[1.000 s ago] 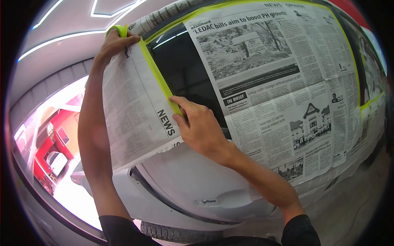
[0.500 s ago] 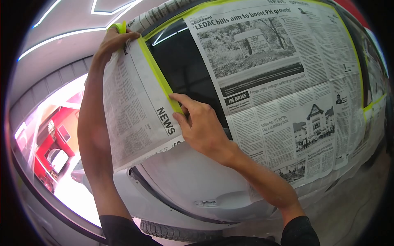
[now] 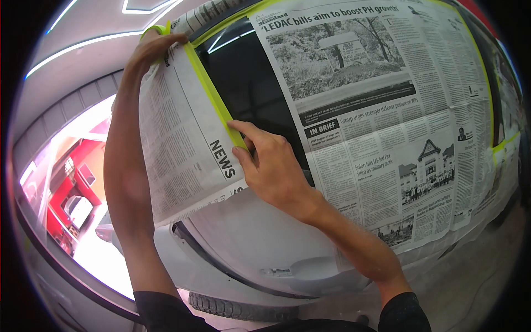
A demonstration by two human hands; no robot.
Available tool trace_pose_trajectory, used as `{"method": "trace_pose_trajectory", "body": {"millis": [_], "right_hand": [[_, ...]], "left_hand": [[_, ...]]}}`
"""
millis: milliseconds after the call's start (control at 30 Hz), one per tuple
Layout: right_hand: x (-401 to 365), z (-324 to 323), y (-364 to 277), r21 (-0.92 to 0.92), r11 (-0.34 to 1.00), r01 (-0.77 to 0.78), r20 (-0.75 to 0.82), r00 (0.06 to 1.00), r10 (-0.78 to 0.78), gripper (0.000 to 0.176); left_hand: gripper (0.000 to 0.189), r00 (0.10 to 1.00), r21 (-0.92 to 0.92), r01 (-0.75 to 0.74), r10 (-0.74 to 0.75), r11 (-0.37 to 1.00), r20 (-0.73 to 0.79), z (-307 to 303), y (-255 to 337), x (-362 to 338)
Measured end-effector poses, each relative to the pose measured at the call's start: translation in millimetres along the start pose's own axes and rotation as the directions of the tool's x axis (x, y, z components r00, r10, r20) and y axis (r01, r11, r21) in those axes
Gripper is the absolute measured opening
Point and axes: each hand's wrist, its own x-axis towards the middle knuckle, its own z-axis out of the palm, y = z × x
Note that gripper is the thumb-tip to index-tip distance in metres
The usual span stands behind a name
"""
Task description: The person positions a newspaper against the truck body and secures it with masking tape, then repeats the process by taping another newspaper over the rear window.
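At the upper left, my left hand (image 3: 154,48) is closed around a yellow-green roll of masking tape (image 3: 167,26), its thumb at the top corner of a newspaper sheet (image 3: 177,127). A strip of masking tape (image 3: 206,83) runs down that sheet's right edge. My right hand (image 3: 274,169) pinches the strip's lower part between thumb and forefinger. Dark window glass (image 3: 249,83) shows between this sheet and a larger newspaper (image 3: 376,127) covering the glass to the right. The left hand's other fingers are mostly hidden.
White car bodywork (image 3: 260,238) with a recessed handle area lies below the paper. A tire (image 3: 238,307) shows at the bottom. More yellow-green tape (image 3: 487,88) borders the large newspaper. A bright opening at left shows another vehicle (image 3: 79,213) and red walls.
Both hands keep their holds. The sheet and its tape strip have shifted very slightly left, and the view has moved a little.
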Motion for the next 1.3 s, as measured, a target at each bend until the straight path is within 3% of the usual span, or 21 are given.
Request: {"method": "trace_pose_trajectory", "body": {"millis": [233,333,467,600,700,833,933,1033,1133,1300], "right_hand": [[0.9,-3.9,0.5,0.016,0.999,-0.029,0.013,0.999,0.029,0.039],[3.1,-7.5,-1.3,0.017,0.997,-0.072,0.052,0.996,0.071,0.038],[4.2,-4.5,3.8,0.059,0.993,-0.102,0.052,0.994,0.099,0.04],[3.8,-5.5,2.6,0.042,0.991,-0.125,0.057,0.991,0.123,0.039],[4.2,-4.6,2.8,0.04,0.989,-0.143,0.057,0.988,0.141,0.039],[4.1,-4.4,2.5,0.036,0.99,-0.139,0.049,0.989,0.137,0.039],[4.2,-3.8,3.1,0.027,0.991,-0.128,0.043,0.991,0.127,0.039],[4.1,-3.9,3.8,0.026,0.992,-0.124,0.04,0.992,0.123,0.039],[3.5,-3.1,5.0,0.05,0.993,-0.111,0.028,0.994,0.11,0.039],[2.4,-2.1,6.7,0.067,0.994,-0.086,0.009,0.996,0.086,0.039]], "left_hand": [[0.069,0.997,0.031,0.077,-0.076,0.997,-0.023,-0.5,18.9,-8.9],[0.058,0.999,0.105,0.037,-0.034,0.994,-0.027,-4.4,29.1,-16.0],[0.032,0.975,0.154,-0.197,0.21,0.968,-0.068,2.1,22.1,-2.4],[0.031,0.954,0.23,-0.25,0.281,0.94,-0.109,5.3,27.0,-19.8],[0.033,0.888,0.229,-0.352,0.401,0.907,-0.223,15.1,21.7,-32.0],[0.027,0.916,0.221,-0.338,0.374,0.915,-0.148,12.6,25.0,-49.7],[0.034,0.863,0.227,-0.434,0.475,0.872,-0.174,14.7,14.1,-54.9],[0.028,0.862,0.255,-0.434,0.481,0.864,-0.162,13.1,15.9,-67.6],[0.022,0.789,0.322,-0.506,0.581,0.8,-0.202,15.9,15.2,-77.8],[0.021,0.814,0.295,-0.48,0.545,0.826,-0.2,19.7,16.9,-84.2]]}}
